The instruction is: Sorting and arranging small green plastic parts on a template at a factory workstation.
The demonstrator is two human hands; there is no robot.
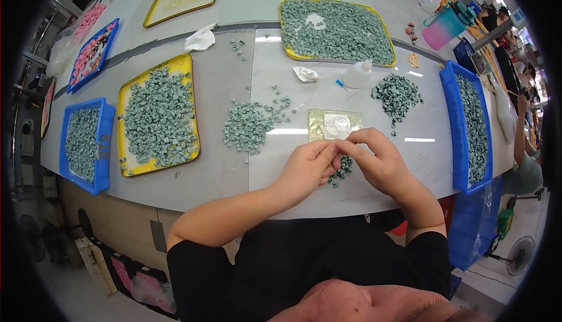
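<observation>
My left hand (305, 169) and my right hand (377, 161) meet at their fingertips, both closed in a pinch. Whatever they hold, if anything, is hidden by the fingers. Below them, partly covered, lies a small heap of grey-green pieces (341, 171). Just beyond the fingertips is a square yellowish plate (316, 124) with a small clear dish (338, 124) on it. A loose heap of grey-green pieces (246, 126) spreads to the left, and a darker green heap (397, 97) lies to the right. Behind the plate stands a white squeeze bottle (357, 75) beside a crumpled white tissue (306, 74).
Yellow-rimmed trays (196, 146) of green pieces stand at left and far side. Blue bins (104, 146) flank the table, the right bin (451, 123) near my right arm. A pink-and-teal bottle (442, 29) stands far right. A blue tray (114, 29) holds pink pieces.
</observation>
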